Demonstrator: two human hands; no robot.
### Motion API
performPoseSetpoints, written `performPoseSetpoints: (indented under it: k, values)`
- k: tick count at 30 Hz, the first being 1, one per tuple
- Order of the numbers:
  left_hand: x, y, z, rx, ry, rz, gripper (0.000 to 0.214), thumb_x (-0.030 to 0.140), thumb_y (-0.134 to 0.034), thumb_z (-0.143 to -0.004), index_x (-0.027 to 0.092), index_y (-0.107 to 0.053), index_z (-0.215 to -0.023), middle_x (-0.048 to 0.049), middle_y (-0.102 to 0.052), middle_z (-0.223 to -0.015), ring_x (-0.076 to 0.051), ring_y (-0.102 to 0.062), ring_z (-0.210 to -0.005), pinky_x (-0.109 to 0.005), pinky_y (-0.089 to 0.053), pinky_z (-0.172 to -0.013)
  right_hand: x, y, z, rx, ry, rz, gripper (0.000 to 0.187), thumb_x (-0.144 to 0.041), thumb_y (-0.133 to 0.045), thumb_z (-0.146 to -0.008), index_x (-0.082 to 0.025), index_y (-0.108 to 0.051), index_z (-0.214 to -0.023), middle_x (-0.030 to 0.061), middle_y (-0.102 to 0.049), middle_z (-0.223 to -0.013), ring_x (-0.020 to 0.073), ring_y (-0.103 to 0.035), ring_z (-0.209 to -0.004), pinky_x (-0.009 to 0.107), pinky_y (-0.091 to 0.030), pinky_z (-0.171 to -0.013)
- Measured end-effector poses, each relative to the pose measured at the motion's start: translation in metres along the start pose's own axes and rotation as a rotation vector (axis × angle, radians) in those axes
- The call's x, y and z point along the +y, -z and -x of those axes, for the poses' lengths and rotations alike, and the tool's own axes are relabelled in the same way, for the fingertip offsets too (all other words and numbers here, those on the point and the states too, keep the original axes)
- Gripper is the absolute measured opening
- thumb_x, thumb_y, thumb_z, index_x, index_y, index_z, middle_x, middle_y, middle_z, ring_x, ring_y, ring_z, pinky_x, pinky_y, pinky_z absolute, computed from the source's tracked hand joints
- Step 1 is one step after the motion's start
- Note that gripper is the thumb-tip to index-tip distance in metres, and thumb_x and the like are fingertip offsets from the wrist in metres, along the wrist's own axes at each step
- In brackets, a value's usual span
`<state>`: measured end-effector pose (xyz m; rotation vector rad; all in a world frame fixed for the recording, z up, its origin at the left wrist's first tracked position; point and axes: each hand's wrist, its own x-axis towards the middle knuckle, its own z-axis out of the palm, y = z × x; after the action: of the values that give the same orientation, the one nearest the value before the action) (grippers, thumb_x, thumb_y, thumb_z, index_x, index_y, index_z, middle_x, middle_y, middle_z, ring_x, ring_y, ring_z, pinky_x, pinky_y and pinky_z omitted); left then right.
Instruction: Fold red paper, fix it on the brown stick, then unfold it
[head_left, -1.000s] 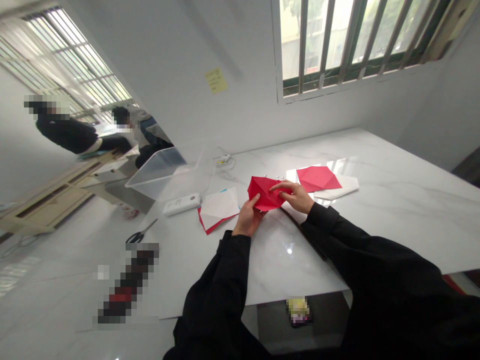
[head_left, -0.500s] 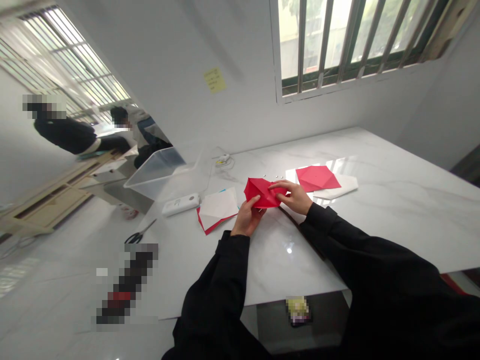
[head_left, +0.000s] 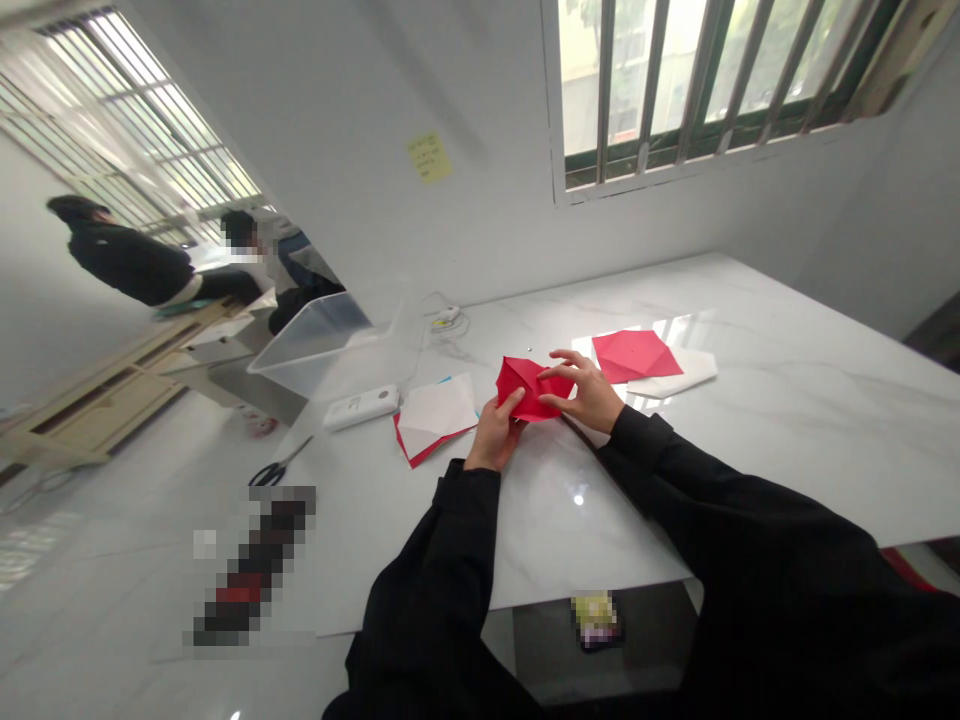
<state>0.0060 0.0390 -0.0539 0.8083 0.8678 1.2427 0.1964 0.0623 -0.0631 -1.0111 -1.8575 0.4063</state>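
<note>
Rising off the folded red paper, the right hand is spreading its fingers open, while the left hand is pinching the paper's edge, steadying it over the middle of the marble desk, near a white sheet.

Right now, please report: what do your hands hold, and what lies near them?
Left hand gripping folded red paper; right hand with fingers on it. Nearby on marble table: white-and-red folded sheet to left, red sheet ahead.
</note>
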Motion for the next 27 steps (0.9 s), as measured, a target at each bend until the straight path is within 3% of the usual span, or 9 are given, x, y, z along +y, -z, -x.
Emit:
performPoseSetpoints:
  k: [4,11,14,18,22,27]
  values:
    - [-0.002,-0.002,0.001,-0.035,0.000,-0.079,0.044,0.036,-0.086,-0.072,0.013,-0.073,-0.107,-0.0102,-0.077,-0.101,-0.024,-0.072,-0.093,-0.032,-0.054,-0.080,0.000,-0.001,0.001,0.021,0.026,0.070,0.040,-0.043,-0.085,-0.077,-0.027,-0.075,-0.112,0.0117,-0.059,-0.138,0.0327,-0.057,-0.121,0.055,-0.048,-0.105]
    - [-0.004,0.000,0.001,-0.086,-0.004,-0.141,0.034,0.028,-0.084,-0.068,0.014,-0.074,-0.098,-0.0101,-0.077,-0.098,-0.024,-0.071,-0.094,-0.030,-0.051,-0.079,-0.006,0.006,-0.004,0.141,0.025,0.098,0.005,-0.026,-0.070,-0.088,-0.023,-0.073,-0.090,0.0106,-0.069,-0.117,0.0294,-0.061,-0.111,0.049,-0.049,-0.102]
    - [-0.005,0.001,0.000,-0.083,-0.006,-0.149,0.031,0.023,-0.081,-0.067,0.013,-0.072,-0.096,-0.0098,-0.077,-0.097,-0.023,-0.071,-0.092,-0.029,-0.050,-0.078,-0.009,0.009,-0.006,0.217,0.018,0.085,0.007,-0.025,-0.065,-0.088,-0.022,-0.069,-0.083,0.0104,-0.071,-0.108,0.0286,-0.063,-0.106,0.047,-0.049,-0.100]
    - [-0.004,0.000,-0.002,-0.078,-0.048,-0.104,0.045,0.020,-0.082,-0.064,0.016,-0.069,-0.106,-0.0088,-0.076,-0.102,-0.026,-0.071,-0.099,-0.035,-0.052,-0.087,-0.012,0.015,-0.010,0.331,-0.105,-0.046,0.012,-0.030,-0.055,-0.093,-0.021,-0.062,-0.090,0.0098,-0.072,-0.105,0.0257,-0.067,-0.100,0.039,-0.053,-0.091]
    - [-0.001,0.003,-0.004,0.014,-0.136,-0.096,0.060,0.021,-0.087,-0.062,0.023,-0.059,-0.116,-0.0043,-0.074,-0.099,-0.022,-0.071,-0.092,-0.035,-0.054,-0.088,-0.011,0.020,-0.012,0.400,-0.299,-0.103,0.021,-0.041,-0.048,-0.098,-0.023,-0.058,-0.096,0.0079,-0.072,-0.094,0.0245,-0.068,-0.084,0.036,-0.053,-0.077]
    - [0.001,0.008,-0.006,0.050,-0.286,-0.202,0.050,0.021,-0.083,-0.068,0.027,-0.053,-0.108,-0.0008,-0.069,-0.099,-0.016,-0.069,-0.083,-0.026,-0.053,-0.075,-0.005,0.018,-0.013,0.394,-0.369,-0.114,0.026,-0.047,-0.049,-0.097,-0.023,-0.058,-0.101,0.0062,-0.072,-0.081,0.0239,-0.069,-0.074,0.033,-0.050,-0.069]
